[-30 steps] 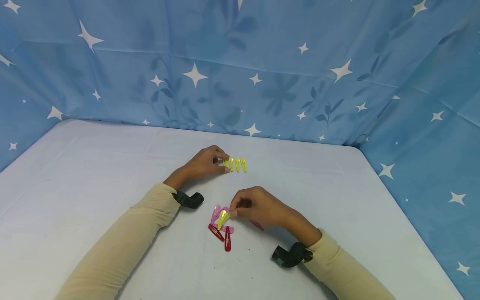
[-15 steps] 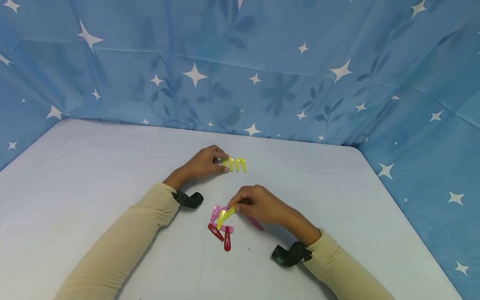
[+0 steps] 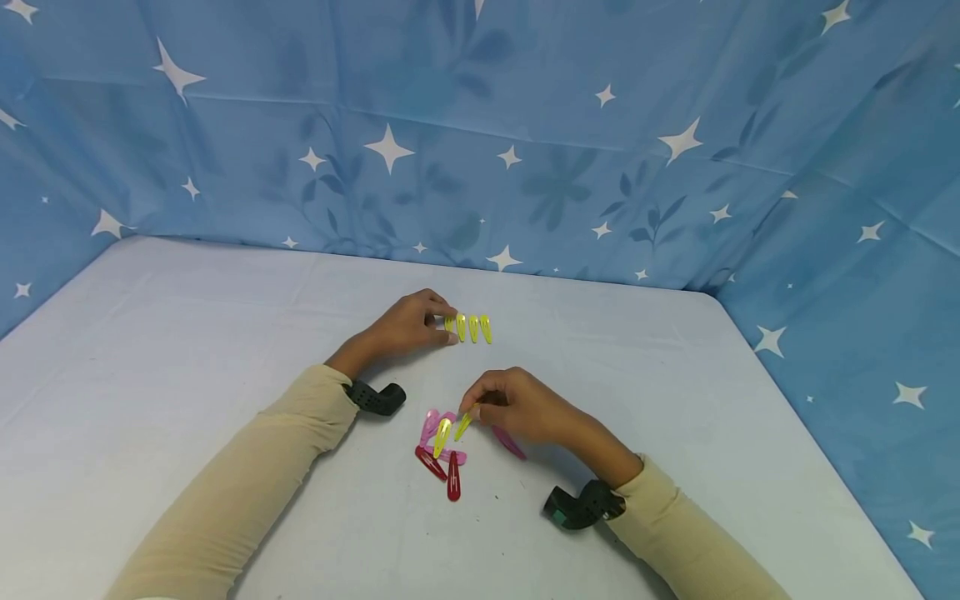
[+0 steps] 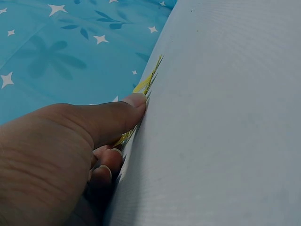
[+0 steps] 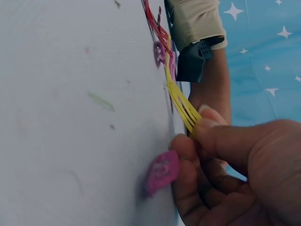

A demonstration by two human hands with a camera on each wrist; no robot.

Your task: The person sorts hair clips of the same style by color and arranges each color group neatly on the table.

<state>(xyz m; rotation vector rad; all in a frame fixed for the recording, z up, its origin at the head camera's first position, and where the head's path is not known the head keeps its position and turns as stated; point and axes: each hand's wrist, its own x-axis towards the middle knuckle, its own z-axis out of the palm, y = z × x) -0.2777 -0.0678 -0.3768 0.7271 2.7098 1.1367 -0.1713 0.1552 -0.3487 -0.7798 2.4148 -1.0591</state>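
In the head view my left hand is at a row of yellow snap hair clips, with its thumb and forefinger around the leftmost clip at the row's end. The left wrist view shows the thumb against a yellow clip. Nearer me, my right hand pinches one yellow hair clip between thumb and fingertip. It hangs just right of a small pile, where another yellow clip lies on pink clips. Two red clips lie at the pile's near side.
A pink clip lies apart under my right hand, partly hidden by it. White cloth covers the table. Blue star-patterned fabric stands behind and to the sides. Small dark specks dot the cloth near the pile.
My right hand has drawn its yellow clip slightly up and away from the yellow clip on the pile, and a gap now shows between them. The left hand stays at the row.
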